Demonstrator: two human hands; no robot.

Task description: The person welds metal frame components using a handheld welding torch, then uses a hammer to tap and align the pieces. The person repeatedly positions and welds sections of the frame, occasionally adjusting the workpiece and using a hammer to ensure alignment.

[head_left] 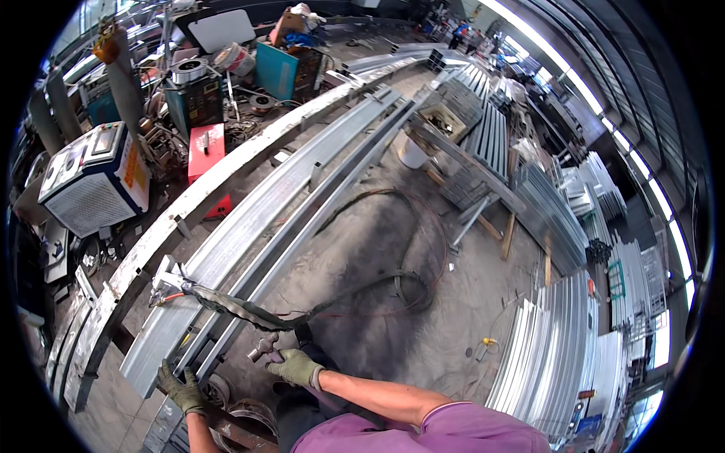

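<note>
My right hand (297, 368), in an olive work glove, is closed around a hammer (264, 349). The hammer's metal head points up and left, beside the end of the long beams. My left hand (182, 390), gloved alike, rests at the near end of a galvanized steel channel (226, 245), its fingers apart and touching the metal. A narrower steel rail (260, 270) runs parallel to the channel on its right. Across both lies a thick sheathed cable (260, 317), ending at a torch-like tool (171, 282) on the channel.
A long pale support beam (200, 198) borders the left. Beyond it stand a white-and-blue machine (98, 181), a red box (205, 151) and teal machines (276, 72). Looped cable lies on the concrete floor (362, 260). Metal profiles (545, 347) are stacked right; a white bucket (412, 153) stands ahead.
</note>
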